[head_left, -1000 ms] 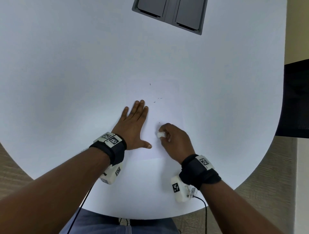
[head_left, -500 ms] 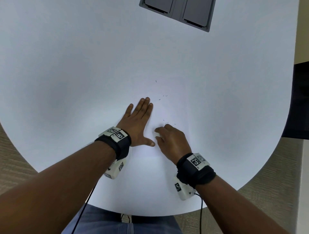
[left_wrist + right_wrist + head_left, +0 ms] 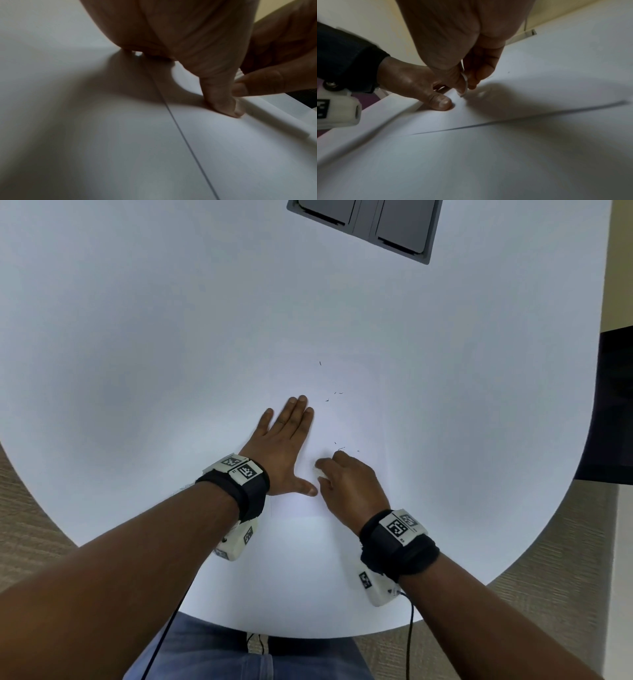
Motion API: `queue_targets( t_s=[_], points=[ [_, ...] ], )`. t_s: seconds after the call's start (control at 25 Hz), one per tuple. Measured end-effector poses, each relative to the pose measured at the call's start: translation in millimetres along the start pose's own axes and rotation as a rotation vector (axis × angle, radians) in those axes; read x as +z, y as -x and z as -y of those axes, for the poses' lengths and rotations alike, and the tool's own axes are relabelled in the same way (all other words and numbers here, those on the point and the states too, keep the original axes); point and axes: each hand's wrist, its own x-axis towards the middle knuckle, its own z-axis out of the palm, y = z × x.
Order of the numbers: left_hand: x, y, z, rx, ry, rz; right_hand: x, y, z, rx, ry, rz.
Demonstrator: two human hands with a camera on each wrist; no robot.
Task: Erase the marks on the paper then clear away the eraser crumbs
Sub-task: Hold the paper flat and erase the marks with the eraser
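Paper (image 3: 342, 426) lies flat on my white counter (image 3: 137, 337), right in front of me. My left hand (image 3: 284, 450) is spread flat on the paper's left part, its fingers (image 3: 298, 409) straight and side by side and its thumb (image 3: 221, 98) stuck out to the right, pressing the sheet down. It holds nothing. My right hand (image 3: 346, 481) is just beside that thumb, with the fingers curled tight around a small white eraser (image 3: 320, 472). The eraser's tip pokes out below my fingertips and touches the paper, almost next to the left thumb. Little dark crumbs (image 3: 334, 396) lie on the paper past my fingers, some close to my right knuckles and some farther up the sheet. A dark gray hatch (image 3: 363, 224) sits in the counter at the far end. Both my wrists wear black bands (image 3: 397, 546) with black-and-white square code tags on them. I cannot read any words on them.
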Motion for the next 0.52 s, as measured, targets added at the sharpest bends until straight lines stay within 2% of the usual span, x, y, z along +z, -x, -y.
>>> queue_targets(
  t_s=[0.08,0.28,0.52],
  points=[
    [-0.5,-0.3,-0.4,-0.006,-0.011,0.010,-7.9,2.5,-6.9,-0.005,0.025,0.030],
    [-0.4,-0.3,0.2,0.004,-0.002,0.018,-5.2,-19.6,2.8,0.041,-0.106,-0.052],
    [-1.0,0.0,-0.2,-0.004,-0.008,0.028,-16.2,2.3,-17.2,-0.145,0.132,0.096]
  ],
)
